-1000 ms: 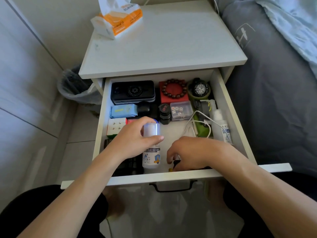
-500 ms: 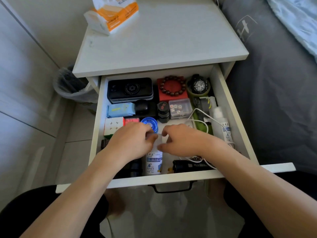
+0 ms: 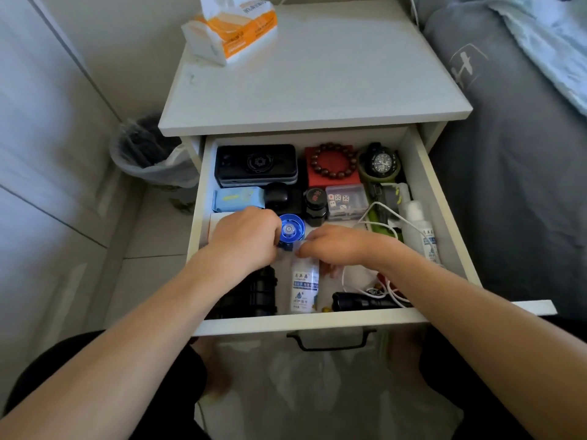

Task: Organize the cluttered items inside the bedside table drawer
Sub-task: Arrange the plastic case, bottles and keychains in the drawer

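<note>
Drawer [image 3: 444,217] interior: left hand [image 3: 244,239] pinching blue cap [image 3: 290,230]; right hand [image 3: 336,246], fingers curled, gripping white bottle [image 3: 305,287] lying between black case [image 3: 254,293] and flashlight [image 3: 362,301].

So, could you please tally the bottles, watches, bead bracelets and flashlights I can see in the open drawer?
Bottles: 3, the white bottle under the hands, the spray bottle at the right wall, the small black bottle.
Watches: 1, the black watch.
Bead bracelets: 1, the brown bracelet on the red box.
Flashlights: 1, the black flashlight.
Total: 6.
</note>
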`<move>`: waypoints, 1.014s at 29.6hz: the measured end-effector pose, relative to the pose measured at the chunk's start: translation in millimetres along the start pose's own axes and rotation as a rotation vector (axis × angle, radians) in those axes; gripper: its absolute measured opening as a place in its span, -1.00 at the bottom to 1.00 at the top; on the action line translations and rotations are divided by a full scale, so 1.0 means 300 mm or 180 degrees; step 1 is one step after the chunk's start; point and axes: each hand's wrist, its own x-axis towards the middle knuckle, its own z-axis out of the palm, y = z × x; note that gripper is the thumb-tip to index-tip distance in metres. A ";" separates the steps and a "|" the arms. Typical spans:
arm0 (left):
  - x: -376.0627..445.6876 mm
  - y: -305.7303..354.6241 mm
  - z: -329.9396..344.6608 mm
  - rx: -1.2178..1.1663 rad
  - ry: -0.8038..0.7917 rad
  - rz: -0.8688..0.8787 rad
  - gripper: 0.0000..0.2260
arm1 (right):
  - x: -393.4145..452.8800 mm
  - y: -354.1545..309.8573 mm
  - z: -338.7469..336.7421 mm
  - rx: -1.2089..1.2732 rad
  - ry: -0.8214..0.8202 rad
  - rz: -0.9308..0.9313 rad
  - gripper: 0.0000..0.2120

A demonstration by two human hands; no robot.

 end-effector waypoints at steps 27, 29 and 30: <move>0.036 0.004 0.053 0.0073 0.0172 -0.0112 -0.78 | 0.001 -0.067 0.081 0.0177 -0.0048 0.0653 -0.77; 0.029 0.001 0.051 0.0016 0.0153 -0.0112 -0.76 | 0.006 -0.072 0.090 0.0032 -0.0063 0.0640 -0.77; 0.027 0.000 0.051 -0.0010 0.0155 -0.0106 -0.75 | 0.006 -0.070 0.091 -0.0010 -0.0051 0.0622 -0.77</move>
